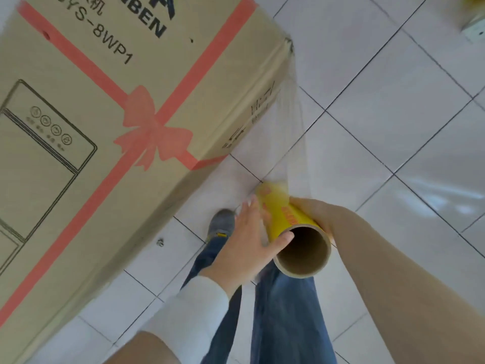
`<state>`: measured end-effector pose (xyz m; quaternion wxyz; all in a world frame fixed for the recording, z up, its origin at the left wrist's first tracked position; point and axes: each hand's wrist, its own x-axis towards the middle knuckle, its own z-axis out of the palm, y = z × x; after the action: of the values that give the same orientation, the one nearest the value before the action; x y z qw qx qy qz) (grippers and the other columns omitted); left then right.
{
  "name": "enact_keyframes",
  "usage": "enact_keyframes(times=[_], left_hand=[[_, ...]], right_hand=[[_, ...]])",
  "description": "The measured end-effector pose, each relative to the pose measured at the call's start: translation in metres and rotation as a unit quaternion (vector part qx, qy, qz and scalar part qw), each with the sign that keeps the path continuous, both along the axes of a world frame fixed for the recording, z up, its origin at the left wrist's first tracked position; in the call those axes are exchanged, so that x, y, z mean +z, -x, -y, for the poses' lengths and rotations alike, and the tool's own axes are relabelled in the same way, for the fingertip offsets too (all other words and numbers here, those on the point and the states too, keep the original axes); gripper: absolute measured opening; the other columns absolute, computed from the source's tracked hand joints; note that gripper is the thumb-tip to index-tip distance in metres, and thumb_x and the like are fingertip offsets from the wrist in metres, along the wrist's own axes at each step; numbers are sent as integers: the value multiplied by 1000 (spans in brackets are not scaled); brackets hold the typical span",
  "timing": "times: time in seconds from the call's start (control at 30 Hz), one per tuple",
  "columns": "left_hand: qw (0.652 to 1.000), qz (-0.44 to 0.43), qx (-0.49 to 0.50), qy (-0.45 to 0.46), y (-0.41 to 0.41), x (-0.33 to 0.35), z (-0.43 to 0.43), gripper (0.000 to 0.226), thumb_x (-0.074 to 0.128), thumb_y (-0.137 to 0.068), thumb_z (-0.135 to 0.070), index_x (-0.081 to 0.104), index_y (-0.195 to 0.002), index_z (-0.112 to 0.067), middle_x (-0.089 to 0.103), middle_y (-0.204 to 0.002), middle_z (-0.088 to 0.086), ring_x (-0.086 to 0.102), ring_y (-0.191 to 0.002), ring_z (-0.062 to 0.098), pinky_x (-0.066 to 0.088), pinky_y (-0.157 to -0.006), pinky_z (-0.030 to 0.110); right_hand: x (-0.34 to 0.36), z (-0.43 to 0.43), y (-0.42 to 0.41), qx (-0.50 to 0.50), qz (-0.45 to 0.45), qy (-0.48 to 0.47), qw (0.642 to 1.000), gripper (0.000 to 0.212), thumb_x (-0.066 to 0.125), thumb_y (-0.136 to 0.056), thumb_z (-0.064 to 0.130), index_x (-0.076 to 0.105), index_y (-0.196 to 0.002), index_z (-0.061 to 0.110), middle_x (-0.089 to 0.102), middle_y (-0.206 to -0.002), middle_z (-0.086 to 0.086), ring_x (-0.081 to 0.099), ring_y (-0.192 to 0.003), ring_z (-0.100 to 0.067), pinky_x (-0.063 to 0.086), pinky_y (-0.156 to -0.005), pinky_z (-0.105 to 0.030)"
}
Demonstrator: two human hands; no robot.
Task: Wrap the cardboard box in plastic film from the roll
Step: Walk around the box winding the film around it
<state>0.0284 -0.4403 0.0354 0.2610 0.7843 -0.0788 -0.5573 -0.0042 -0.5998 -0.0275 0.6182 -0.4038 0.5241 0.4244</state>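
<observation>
Plastic film (291, 143) is kept taut from the floor-standing cardboard box (105, 101) corner to the roll (288, 219), gripped round by the right hand (320, 214) and braked by the flat-fingered left hand (249, 237), presumably for controlled payout.

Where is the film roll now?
In the head view, the roll is lower centre, between the left hand and right hand, right of the cardboard box.

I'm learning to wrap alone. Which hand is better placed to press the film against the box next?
Left, probably. The left hand lies nearer the cardboard box and only rests straight-fingered on the roll; the right hand grips the roll, with the film stretched to the box.
</observation>
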Motion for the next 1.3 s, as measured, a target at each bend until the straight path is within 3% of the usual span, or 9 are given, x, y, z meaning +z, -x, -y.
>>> enact_keyframes(times=[0.07, 0.2, 0.33, 0.5, 0.67, 0.9, 1.0, 1.13, 1.3], left_hand=[[998, -34, -33, 52, -17, -6, 4, 74, 54, -85, -51, 19, -144, -25, 23, -152, -4, 21, -142, 14, 21, -106, 24], [991, -3, -114, 69, -19, -13, -1, 62, 44, -92, -47, 21, -146, -27, 27, -151, -6, 24, -139, 11, 20, -109, 24], [994, 48, 25, 98, 2, -17, -35, 51, 42, -95, -41, 29, -143, -29, 36, -146, -7, 33, -134, 8, 27, -110, 23], [990, 29, 131, 48, 48, -10, -73, 59, 37, -83, -54, 34, -135, -28, 53, -126, -11, 53, -114, 7, 43, -83, 5], [997, 16, 78, -14, 48, -5, -90, 54, 48, -82, -54, 37, -126, -25, 47, -117, -17, 51, -117, 8, 41, -75, 0], [982, -10, -187, 38, 5, -19, -85, 60, 42, -92, -49, 23, -145, -29, 29, -150, -7, 29, -137, 12, 26, -111, 28], [993, 37, -106, 42, 13, -19, -111, 57, 36, -94, -47, 23, -145, -28, 30, -148, -7, 30, -135, 9, 27, -109, 24], [997, 7, 63, 43, 46, -6, -149, 57, 34, -87, -50, 31, -138, -24, 46, -130, -8, 47, -118, 6, 40, -98, 18], [1000, -13, -12, 10, 54, -8, -180, 48, 44, -85, -55, 31, -125, -30, 47, -131, -7, 46, -125, 12, 38, -91, 13]], right_hand=[[-3, -9, -7, -50, 48, -75, 995, 22, 47, -97, 27, 60, -109, 13, 66, -105, -11, 62, -97, -22, 45, -98, -37], [-8, -17, 4, -89, -14, -24, 996, 32, 37, -101, 34, 58, -94, 12, 65, -71, -7, 64, -59, -17, 50, -48, -22], [-22, -36, 47, -148, -76, -6, 986, 67, 56, -85, 54, 44, -136, 14, 63, -117, -17, 65, -98, -33, 55, -76, -40], [-21, -77, 58, -107, -70, -24, 992, 56, 41, -93, 55, 49, -132, 15, 64, -96, -14, 62, -77, -25, 50, -68, -32], [-17, -97, 51, 24, -86, -14, 996, 63, 37, -87, 64, 49, -129, 19, 63, -111, -14, 64, -95, -29, 52, -91, -40], [-24, -111, 54, -53, -88, -26, 994, 60, 42, -89, 62, 56, -116, 10, 65, -112, -17, 65, -92, -32, 55, -83, -39], [-24, -128, 67, -151, -86, -34, 984, 70, 43, -86, 65, 43, -134, 14, 57, -130, -14, 61, -107, -32, 51, -91, -44], [-17, -162, 72, -184, -78, -38, 979, 64, 45, -91, 56, 36, -143, 20, 59, -109, -13, 60, -75, -23, 47, -58, -29], [-17, -182, 64, -53, -68, -26, 996, 66, 39, -95, 54, 23, -151, 22, 50, -129, -10, 56, -80, -20, 47, -69, -31]])
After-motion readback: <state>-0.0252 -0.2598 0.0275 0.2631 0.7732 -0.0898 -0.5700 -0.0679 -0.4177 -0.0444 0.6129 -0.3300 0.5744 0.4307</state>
